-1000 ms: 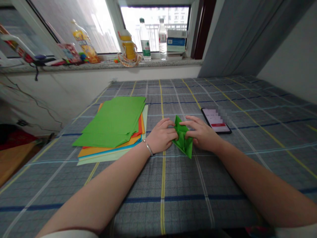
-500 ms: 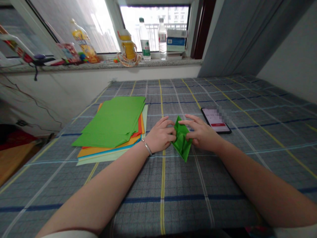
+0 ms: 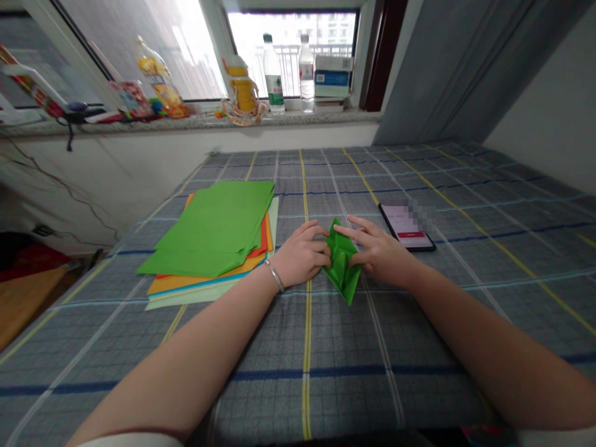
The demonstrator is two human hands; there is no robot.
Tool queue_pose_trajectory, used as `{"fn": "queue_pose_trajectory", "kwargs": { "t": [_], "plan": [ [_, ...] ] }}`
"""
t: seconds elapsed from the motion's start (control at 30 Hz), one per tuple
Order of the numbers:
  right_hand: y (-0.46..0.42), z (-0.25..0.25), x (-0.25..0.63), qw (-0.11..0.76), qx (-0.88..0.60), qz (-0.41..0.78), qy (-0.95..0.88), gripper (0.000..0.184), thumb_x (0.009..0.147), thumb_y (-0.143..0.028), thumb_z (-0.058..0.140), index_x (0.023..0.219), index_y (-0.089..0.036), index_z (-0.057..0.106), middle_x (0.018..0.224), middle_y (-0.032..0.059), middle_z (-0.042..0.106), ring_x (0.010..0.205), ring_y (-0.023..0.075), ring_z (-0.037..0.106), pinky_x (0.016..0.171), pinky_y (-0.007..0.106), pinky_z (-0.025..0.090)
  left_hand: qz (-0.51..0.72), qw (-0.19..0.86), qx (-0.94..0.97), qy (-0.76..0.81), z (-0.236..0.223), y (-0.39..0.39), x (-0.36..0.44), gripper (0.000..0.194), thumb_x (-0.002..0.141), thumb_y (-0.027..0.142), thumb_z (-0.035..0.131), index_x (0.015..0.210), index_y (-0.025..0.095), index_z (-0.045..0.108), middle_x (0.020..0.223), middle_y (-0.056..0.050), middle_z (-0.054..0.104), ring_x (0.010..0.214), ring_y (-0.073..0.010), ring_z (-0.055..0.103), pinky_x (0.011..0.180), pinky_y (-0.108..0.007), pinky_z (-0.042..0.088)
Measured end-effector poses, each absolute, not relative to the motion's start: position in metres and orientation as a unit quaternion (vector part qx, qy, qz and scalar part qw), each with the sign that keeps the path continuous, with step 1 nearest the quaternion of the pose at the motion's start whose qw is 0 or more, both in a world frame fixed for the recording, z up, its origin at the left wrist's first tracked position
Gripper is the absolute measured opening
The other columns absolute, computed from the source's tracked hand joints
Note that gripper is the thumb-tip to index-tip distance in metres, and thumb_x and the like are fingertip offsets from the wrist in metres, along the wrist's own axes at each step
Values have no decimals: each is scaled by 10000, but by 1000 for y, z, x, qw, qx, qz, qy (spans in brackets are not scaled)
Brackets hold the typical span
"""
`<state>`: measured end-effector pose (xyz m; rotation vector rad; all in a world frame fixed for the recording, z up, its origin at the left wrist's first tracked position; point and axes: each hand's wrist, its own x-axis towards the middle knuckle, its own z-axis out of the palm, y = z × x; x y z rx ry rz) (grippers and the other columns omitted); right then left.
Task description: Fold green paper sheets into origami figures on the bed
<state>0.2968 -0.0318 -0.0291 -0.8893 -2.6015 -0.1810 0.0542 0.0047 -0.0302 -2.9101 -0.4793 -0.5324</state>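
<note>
A folded piece of green paper (image 3: 341,267) lies on the checked cloth, its pointed end towards me. My left hand (image 3: 302,256) presses against its left side, and my right hand (image 3: 379,253) holds its right side with the fingers reaching over the top. Much of the upper part is hidden by my fingers. A metal bangle (image 3: 274,276) circles my left wrist. To the left of that hand lies a stack of coloured paper sheets (image 3: 209,239), green on top with orange, blue and pale green edges beneath.
A smartphone (image 3: 406,226) with a lit screen lies just beyond my right hand. The grey-blue checked cloth (image 3: 307,354) covers the surface. Beyond its far end, a windowsill (image 3: 195,121) holds bottles, boxes and small items. A curtain (image 3: 447,68) hangs at the right.
The green paper has been squeezed narrower between my hands, and its wide side flaps are now drawn in. My right fingers have shifted slightly on it.
</note>
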Motion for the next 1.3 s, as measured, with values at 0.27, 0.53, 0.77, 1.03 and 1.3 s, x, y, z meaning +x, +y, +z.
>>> {"fn": "queue_pose_trajectory", "kwargs": {
  "t": [0.27, 0.53, 0.77, 1.03, 1.3],
  "plan": [
    [-29, -33, 302, 207, -282, -72, -934, 280, 719, -21, 597, 777, -249, 750, 1372, 8, 541, 1401, 307, 259, 1058, 519, 382, -188, 53, -967, -162, -31, 7, 51, 207, 777, 152, 616, 840, 318, 723, 891, 72, 710, 1217, -229, 437, 1158, -523, 160],
    [-29, -29, 297, 173, -308, -65, -933, 239, 717, -30, 594, 726, -229, 727, 1428, 17, 476, 1415, 333, 199, 1053, 537, 369, -138, 104, -974, -146, -25, 4, 56, 108, 804, 189, 618, 804, 261, 698, 887, 18, 686, 1195, -235, 452, 1138, -491, 241],
    [-31, -31, 301, 203, -312, -69, -925, 201, 704, -36, 605, 726, -213, 698, 1401, 55, 485, 1388, 326, 261, 1070, 527, 352, -163, 97, -972, -140, -24, 0, 54, 158, 809, 173, 606, 860, 287, 702, 883, 39, 699, 1186, -211, 469, 1154, -496, 197],
    [-30, -32, 298, 192, -305, -69, -930, 195, 712, -49, 604, 703, -214, 707, 1384, 49, 512, 1395, 334, 245, 1052, 523, 376, -164, 125, -972, -117, -25, 1, 58, 136, 851, 208, 594, 855, 291, 701, 869, 43, 683, 1172, -190, 480, 1163, -501, 189],
    [-31, -30, 296, 183, -296, -76, -934, 192, 708, -51, 588, 714, -205, 704, 1413, 40, 483, 1404, 332, 227, 1047, 524, 385, -98, 228, -964, -99, -16, -10, 64, 223, 946, 205, 473, 842, 227, 669, 856, 11, 663, 1091, -166, 531, 1156, -410, 244]
  ]
}}
